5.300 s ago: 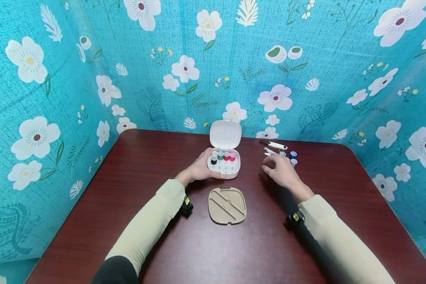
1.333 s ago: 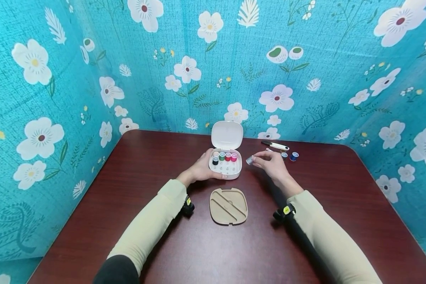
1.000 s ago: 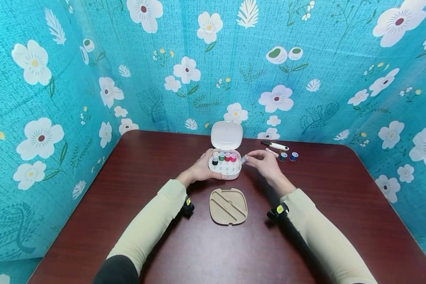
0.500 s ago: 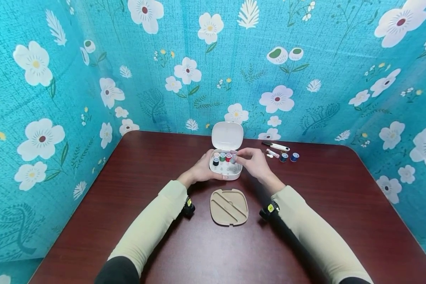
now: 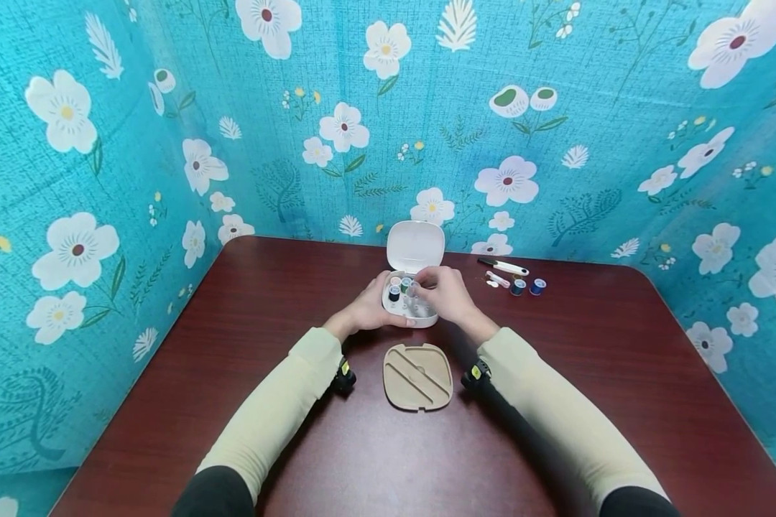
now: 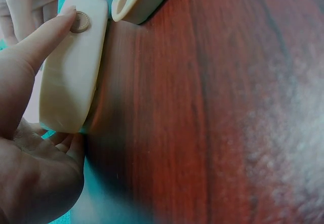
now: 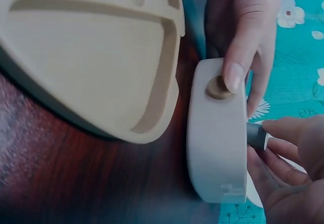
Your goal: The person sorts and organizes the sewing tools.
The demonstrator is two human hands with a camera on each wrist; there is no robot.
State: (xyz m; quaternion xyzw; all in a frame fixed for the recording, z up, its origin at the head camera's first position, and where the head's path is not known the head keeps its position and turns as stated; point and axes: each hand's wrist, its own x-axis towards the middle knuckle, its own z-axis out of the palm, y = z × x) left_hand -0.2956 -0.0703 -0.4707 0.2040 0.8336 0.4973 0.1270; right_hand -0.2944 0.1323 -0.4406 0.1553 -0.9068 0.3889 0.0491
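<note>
Left hand (image 5: 370,310) gripping unlabelled white box (image 5: 406,309); right hand (image 5: 449,296) pinching grey spool (image 7: 257,135).

dark red table (image 5: 265,301), white case (image 5: 420,316), tan tray (image 5: 417,366)

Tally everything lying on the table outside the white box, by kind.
Thread spools: 2
White-handled tool with a black tip: 1
Small pink and white piece: 1
Tiny white bit beside it: 1
Beige tray insert: 1
Total: 6
</note>
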